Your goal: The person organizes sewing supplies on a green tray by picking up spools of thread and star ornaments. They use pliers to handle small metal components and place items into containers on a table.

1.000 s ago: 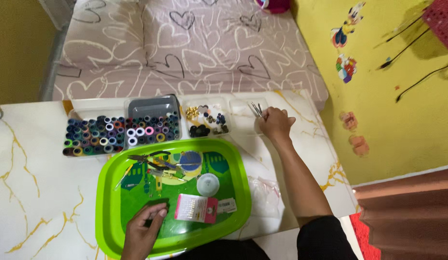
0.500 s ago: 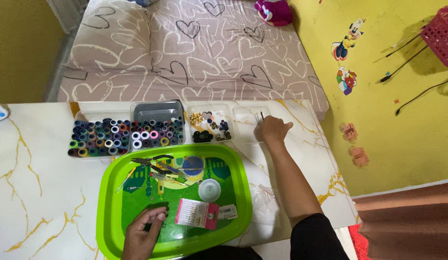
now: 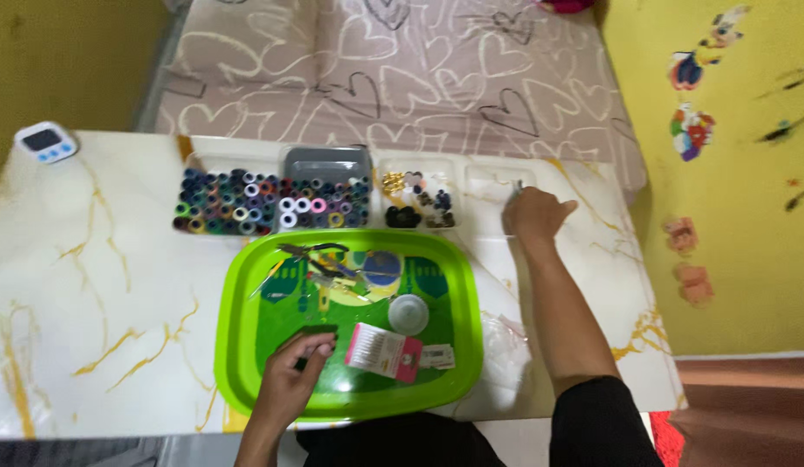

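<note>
Right hand (image 3: 533, 214): grip being closed on thin metal item, likely needle (image 3: 518, 187), above clear compartment tray (image 3: 497, 177) at counter (image 3: 90, 285) far edge; needle being seen just past fingertips.
Left hand (image 3: 291, 380): fingers being pinched on small dark piece (image 3: 319, 331) over green tray (image 3: 246, 346).
Advice: pinch best being kept firm, lift being made slowly.
Thread spools (image 3: 272, 203), pink packet (image 3: 383, 352) being left untouched.
</note>
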